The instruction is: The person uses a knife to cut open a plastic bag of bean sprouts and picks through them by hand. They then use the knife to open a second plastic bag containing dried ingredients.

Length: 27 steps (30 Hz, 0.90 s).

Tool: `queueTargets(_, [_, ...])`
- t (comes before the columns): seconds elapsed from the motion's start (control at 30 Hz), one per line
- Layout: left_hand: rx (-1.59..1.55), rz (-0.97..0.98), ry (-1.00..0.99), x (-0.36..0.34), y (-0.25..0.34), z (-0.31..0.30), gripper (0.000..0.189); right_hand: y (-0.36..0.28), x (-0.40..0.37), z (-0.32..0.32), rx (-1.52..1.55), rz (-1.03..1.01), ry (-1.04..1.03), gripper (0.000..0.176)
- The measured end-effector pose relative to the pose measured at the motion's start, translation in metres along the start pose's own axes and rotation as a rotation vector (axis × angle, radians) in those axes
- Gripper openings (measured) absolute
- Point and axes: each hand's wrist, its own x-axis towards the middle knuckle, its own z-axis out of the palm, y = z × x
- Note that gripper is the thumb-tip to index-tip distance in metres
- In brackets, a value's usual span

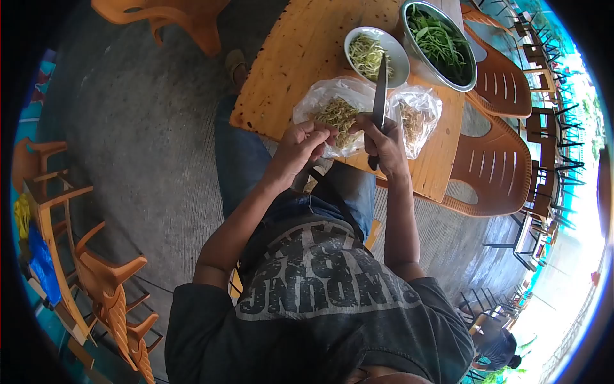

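Note:
My right hand point(387, 144) is closed around the handle of a kitchen knife point(381, 93), its blade pointing away from me over the table. The thumb and finger of that hand are close together near the sprouts. My left hand point(300, 144) is pinched on what looks like a thin bean sprout, just left of the right hand. Under both hands lies an open clear plastic bag point(313, 99) with a heap of bean sprouts point(339, 114). A second plastic bag point(425, 105) to its right holds brownish scraps. Behind them, a white bowl point(400, 57) contains pale sprouts point(366, 56).
A large metal basin point(409, 45) of green leaves point(438, 45) stands at the table's far right. The wooden table point(281, 83) ends near my lap. Orange plastic chairs point(492, 166) line its right side; more chairs point(109, 275) stand at left. Another person point(492, 345) is at lower right.

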Motion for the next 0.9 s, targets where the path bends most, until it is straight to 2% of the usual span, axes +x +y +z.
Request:
queueTargets(0.03, [0.025, 0.028, 0.002, 0.004, 0.001, 0.004, 0.02, 0.005, 0.0, -0.004, 0.145, 0.051, -0.001, 0.017])
queueTargets(0.17, [0.063, 0.038, 0.046, 0.018, 0.003, 0.012, 0.022, 0.008, -0.003, -0.002, 0.361, 0.093, -0.011, 0.018])
queueTargets(0.37, [-0.057, -0.039, -0.038, 0.023, -0.002, 0.013, 0.019, 0.006, -0.012, 0.003, 0.203, 0.022, -0.025, 0.019])
queueTargets(0.57, [-0.069, -0.065, -0.054, 0.023, -0.002, 0.011, 0.017, 0.009, -0.015, 0.001, -0.106, -0.113, -0.043, 0.021])
queueTargets(0.77, [-0.111, -0.088, -0.088, 0.024, -0.004, 0.01, 0.013, 0.002, -0.021, 0.003, 0.069, -0.047, 0.021, 0.022])
queueTargets(0.9, [-0.199, -0.062, -0.055, 0.026, -0.008, 0.008, 0.012, 0.0, -0.028, 0.004, -0.043, -0.096, 0.075, 0.018])
